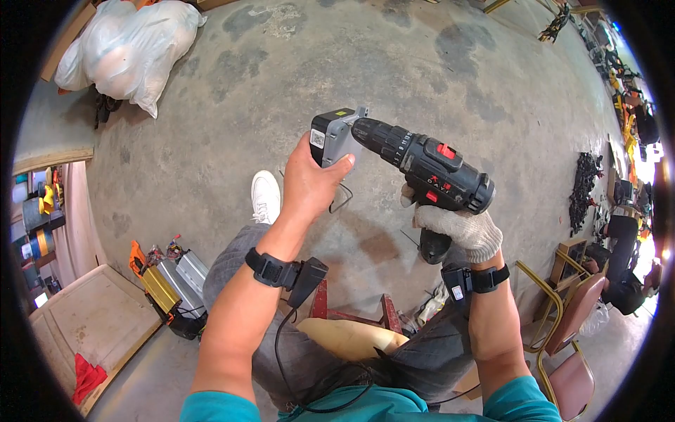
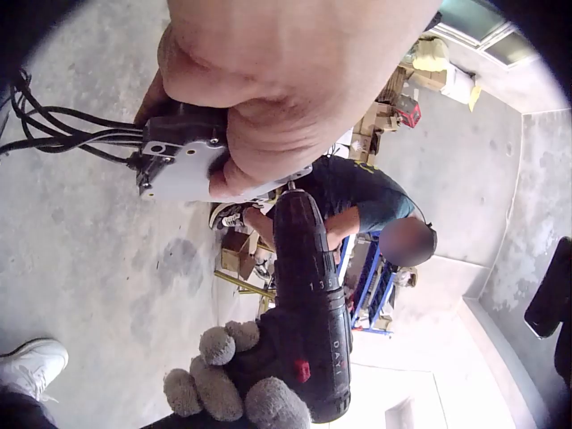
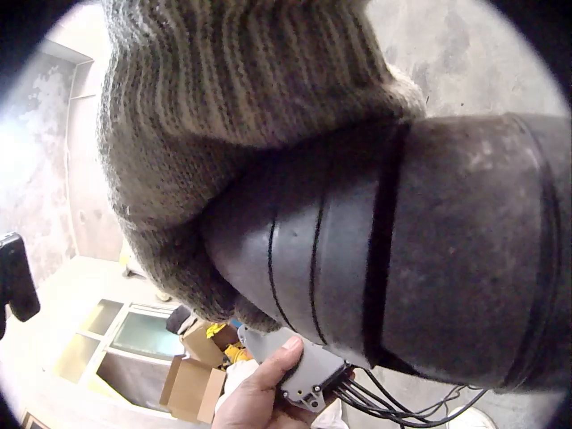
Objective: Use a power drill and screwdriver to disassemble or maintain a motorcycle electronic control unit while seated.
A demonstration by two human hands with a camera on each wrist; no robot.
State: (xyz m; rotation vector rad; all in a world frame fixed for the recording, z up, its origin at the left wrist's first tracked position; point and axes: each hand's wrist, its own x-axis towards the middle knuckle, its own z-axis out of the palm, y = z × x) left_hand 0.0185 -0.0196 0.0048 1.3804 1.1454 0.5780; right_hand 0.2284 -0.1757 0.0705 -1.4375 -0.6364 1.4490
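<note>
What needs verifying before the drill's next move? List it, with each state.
1. Left hand gripping the grey-and-black box: ok.
2. Gloved right hand holding the drill: ok.
3. Drill pointed toward the box: ok.
4. Bit engaged: cannot tell; the contact is too small to see.
5. Cables away from the bit: ok, they leave the box's other end.
6. Box on a solid support: not ok, held in the air.

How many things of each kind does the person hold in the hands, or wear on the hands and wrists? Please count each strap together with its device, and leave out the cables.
Power drill: 1
Grey-and-black box: 1
Knitted glove: 1
Strapped wrist devices: 2
Total: 5
</note>
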